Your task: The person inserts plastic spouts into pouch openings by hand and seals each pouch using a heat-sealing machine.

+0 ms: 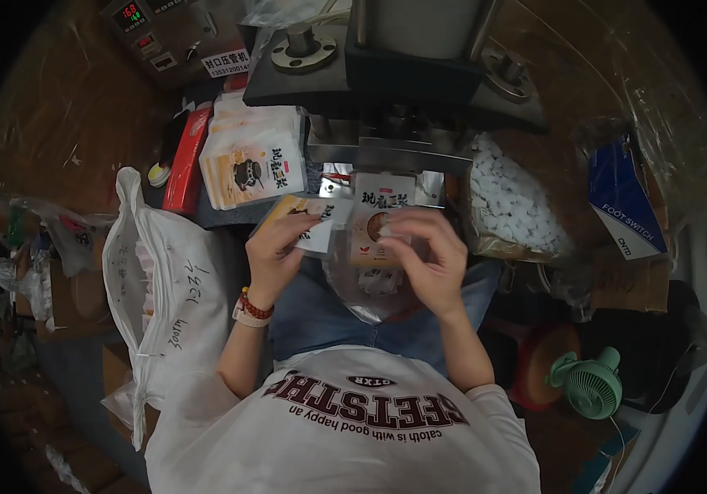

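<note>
Head view: L hand [275, 247] is up in front of the lap, thumb & fingers pinching a yellow-and-white pouch [315, 237] by its L part, fingers curled over the print; that pouch sits tilted, just left of a second pouch [385, 191], which stands face-up to the camera below the press [419, 78]. R hand [436, 255] is in front of that second pouch, thumb tip & index tip pinched on a small white piece [385, 231] (tiny & partly hidden, so can't tell its exact shape), other fingers bent. Can't tell if R fingertips touch the pouch print. Below, btwn the knees, a clear bag [380, 282] w/ some printed stuff showing thru. Up left, a pouch stack [246, 169], fanned, w/ a red box [186, 162] next to it; control box [168, 41] w/ lit digits at top L corner. Lower left of the stack, a white sack [193, 284] w/ handwriting, mouth open. On the R side, a bin of white bits [516, 198], then a blue carton [627, 202] marked FOOT SWITCH, & a green fan [594, 389] lower down. L wrist has a beaded bracelet [253, 306] + pale band.
</note>
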`<state>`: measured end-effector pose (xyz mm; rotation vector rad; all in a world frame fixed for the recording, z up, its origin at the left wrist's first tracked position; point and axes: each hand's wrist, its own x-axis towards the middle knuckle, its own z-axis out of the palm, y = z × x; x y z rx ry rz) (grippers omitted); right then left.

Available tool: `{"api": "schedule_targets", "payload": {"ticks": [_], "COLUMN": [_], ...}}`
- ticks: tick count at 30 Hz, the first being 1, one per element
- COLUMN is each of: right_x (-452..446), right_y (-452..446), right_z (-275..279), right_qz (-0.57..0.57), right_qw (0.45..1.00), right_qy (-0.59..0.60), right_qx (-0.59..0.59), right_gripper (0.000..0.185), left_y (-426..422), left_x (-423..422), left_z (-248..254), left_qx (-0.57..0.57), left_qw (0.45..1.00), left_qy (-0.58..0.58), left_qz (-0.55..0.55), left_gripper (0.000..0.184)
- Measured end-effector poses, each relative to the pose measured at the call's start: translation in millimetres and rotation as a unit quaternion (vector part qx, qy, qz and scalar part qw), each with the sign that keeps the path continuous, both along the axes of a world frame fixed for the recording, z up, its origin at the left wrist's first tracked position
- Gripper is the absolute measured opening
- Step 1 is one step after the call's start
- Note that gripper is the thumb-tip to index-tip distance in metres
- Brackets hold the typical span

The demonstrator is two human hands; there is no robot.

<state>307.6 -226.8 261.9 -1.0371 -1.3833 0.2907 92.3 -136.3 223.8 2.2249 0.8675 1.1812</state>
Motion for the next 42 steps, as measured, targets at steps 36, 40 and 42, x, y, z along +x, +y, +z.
{"api": "schedule_targets", "payload": {"ticks": [36,40,42], "right_x": [83.6,36.4,18.1], "right_y": [-7.5,-14.2,-11.5], "right_z": [-43.7,-19.1,-22.2], "right_qz": [-0.151,0.028,0.072], "right_qw": [0.970,0.968,0.967], "right_qy": [0.174,0.236,0.223], "right_qx": [-0.077,-0.078,-0.101], "right_gripper": [0.026,0.030,0.031], "left_y": [39.5,22.6,15.6], "left_x": [-22.1,-30.3,-24.1], "left_z": [-55.6,-31.9,-17.2], "left_qx": [0.136,-0.023,-0.107], "left_qw": [0.926,0.978,0.988], "left_qy": [0.325,0.186,0.067], "left_qz": [0.137,0.091,0.086], "left_gripper": [0.061,0.043,0.029]}}
